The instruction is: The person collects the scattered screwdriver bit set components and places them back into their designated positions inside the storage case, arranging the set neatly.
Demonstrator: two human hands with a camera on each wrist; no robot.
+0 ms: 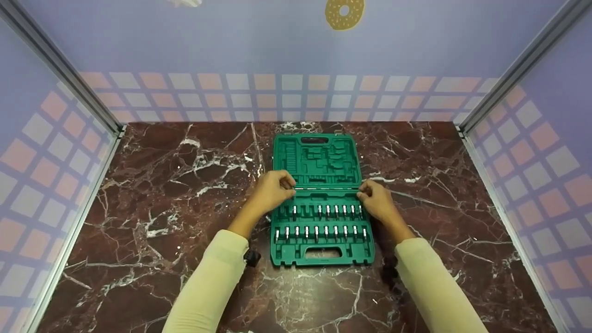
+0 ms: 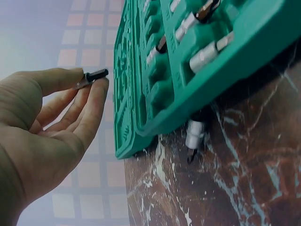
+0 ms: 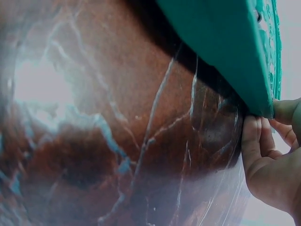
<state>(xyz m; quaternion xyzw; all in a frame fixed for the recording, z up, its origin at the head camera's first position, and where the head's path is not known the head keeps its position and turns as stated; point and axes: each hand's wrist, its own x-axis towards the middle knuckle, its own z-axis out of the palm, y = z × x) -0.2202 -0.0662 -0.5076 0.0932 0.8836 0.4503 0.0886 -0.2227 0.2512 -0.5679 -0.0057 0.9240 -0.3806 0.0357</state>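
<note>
A green plastic tool case (image 1: 323, 259) lies unfolded on the marble-patterned table, its lid half (image 1: 319, 162) on the far side. Two rows of silver bit sockets (image 1: 326, 231) fill slots in the near half; a few slots at the left of the upper row are bare. My left hand (image 1: 274, 189) is over the case's left side by the hinge. Between thumb and fingers it pinches a bit socket with a black hex tip (image 2: 98, 74), held above the case. My right hand (image 1: 377, 199) grips the case's right edge near the hinge, thumb above and fingers below (image 3: 251, 141).
Another bit socket (image 2: 195, 134) lies loose on the table beside the case's left edge. Patterned walls (image 1: 296, 92) enclose the table at the back and both sides. Dark wrist straps (image 1: 252, 256) sit at the sleeve cuffs.
</note>
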